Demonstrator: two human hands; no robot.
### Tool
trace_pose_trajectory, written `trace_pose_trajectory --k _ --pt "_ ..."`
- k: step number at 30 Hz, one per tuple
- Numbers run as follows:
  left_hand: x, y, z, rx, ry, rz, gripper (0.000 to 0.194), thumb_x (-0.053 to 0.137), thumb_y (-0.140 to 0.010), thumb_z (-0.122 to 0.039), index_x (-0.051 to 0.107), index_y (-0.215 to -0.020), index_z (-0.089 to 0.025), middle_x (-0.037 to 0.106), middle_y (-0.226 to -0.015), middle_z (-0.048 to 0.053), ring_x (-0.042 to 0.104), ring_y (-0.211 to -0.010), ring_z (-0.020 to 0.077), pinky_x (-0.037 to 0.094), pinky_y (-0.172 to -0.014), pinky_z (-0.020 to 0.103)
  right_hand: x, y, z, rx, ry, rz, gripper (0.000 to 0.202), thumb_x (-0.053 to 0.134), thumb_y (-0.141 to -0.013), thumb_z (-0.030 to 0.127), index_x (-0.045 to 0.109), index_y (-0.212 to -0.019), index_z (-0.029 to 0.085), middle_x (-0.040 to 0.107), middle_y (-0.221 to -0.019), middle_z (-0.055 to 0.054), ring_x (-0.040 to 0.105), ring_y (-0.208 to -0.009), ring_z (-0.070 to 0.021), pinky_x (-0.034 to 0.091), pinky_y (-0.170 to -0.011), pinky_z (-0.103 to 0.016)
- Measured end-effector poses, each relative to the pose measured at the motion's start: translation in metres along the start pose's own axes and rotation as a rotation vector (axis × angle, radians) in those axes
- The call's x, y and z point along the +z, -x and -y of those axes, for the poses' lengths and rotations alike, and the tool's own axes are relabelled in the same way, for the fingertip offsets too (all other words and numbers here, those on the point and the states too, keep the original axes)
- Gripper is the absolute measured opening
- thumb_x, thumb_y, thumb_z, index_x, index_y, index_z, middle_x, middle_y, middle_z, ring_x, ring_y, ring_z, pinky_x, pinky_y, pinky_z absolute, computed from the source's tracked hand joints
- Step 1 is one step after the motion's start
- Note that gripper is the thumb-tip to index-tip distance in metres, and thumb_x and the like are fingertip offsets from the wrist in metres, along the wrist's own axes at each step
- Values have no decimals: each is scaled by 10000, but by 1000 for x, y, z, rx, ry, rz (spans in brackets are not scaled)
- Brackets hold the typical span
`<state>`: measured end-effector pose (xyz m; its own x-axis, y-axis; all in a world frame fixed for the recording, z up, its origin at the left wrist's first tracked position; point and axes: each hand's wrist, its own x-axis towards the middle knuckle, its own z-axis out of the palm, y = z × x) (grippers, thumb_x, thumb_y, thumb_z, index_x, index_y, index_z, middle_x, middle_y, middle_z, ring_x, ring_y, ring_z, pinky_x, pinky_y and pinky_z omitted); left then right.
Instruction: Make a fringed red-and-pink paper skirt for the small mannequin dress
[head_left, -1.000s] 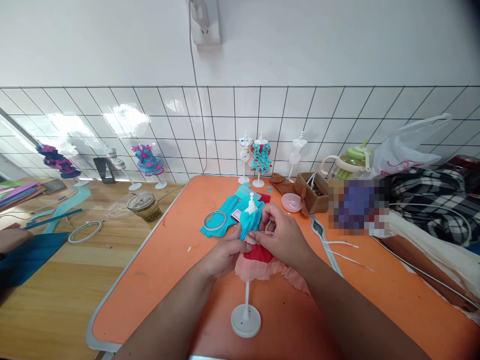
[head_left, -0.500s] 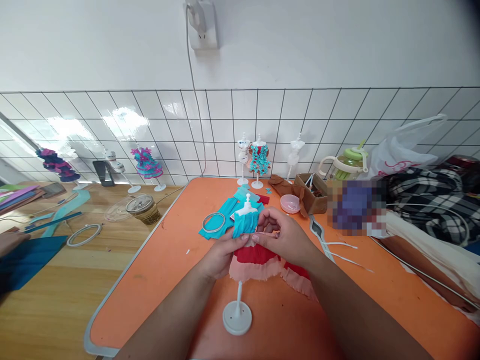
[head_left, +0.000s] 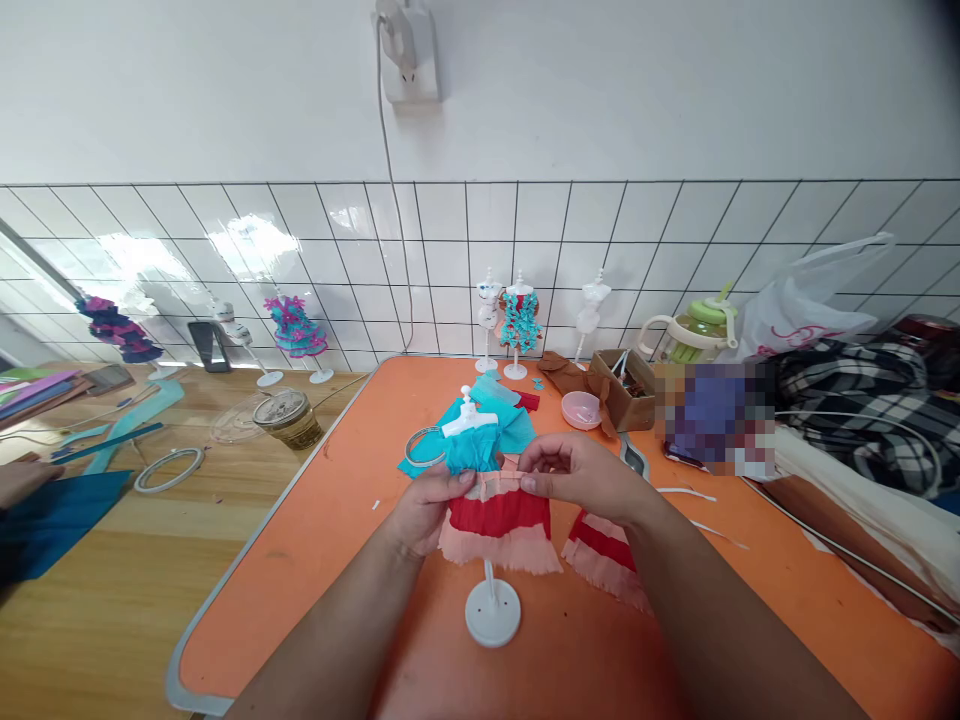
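Note:
In front of me a small white doll mannequin (head_left: 470,418) leans left on its round base. Turquoise fabric (head_left: 472,449) wraps its chest, and a red and pink tiered skirt strip (head_left: 499,515) hangs below the waist. My left hand (head_left: 431,505) is closed around the waist, thumb at the front on the skirt's upper edge. My right hand (head_left: 581,478) pinches that edge on the other side, pulling it out from the body. A second red and pink strip (head_left: 600,550) lies on the table, partly behind my right forearm.
A round hoop (head_left: 425,447) rests on turquoise cloth (head_left: 517,430) behind the mannequin. Further back stand a pink dish (head_left: 581,409), a cardboard box (head_left: 630,405) and several mannequins. At far left, another person's hand (head_left: 26,482) is by blue sheets; a lidded jar (head_left: 286,418) stands nearby.
The mannequin has tilted to the left, and its base has shifted right. My right hand has drawn the skirt edge out to the right, away from the waist.

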<state>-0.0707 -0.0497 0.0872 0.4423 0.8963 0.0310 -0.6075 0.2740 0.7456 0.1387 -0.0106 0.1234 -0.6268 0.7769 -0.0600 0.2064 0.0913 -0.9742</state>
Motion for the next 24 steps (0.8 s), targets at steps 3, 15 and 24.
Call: trace_pose_trajectory --k 3,15,24 --pt "2 -1 -1 -6 -10 34 351 738 -698 -273 687 -1007 -114 719 -1057 150 643 -1077 348 490 -938 440 -1 0 0 -23 -16 -45 227 742 -738 393 688 -819 187 668 -872 -39 611 -816 -179 487 -686 -286" --pt "-5 -2 2 -30 -18 80 348 758 -705 -277 698 -1009 -120 742 -973 129 665 -1037 301 483 -920 374 0 1 2 -60 -78 -43 246 755 -737 392 725 -874 190 660 -839 -43 586 -790 -166 486 -695 -288" --pt "-15 -2 7 -52 59 95 341 776 -653 -279 709 -955 -136 755 -868 79 703 -843 256 498 -831 363 11 -6 -2 -51 -197 -65 178 778 -701 309 708 -804 182 660 -822 -21 576 -769 -145 472 -672 -265"
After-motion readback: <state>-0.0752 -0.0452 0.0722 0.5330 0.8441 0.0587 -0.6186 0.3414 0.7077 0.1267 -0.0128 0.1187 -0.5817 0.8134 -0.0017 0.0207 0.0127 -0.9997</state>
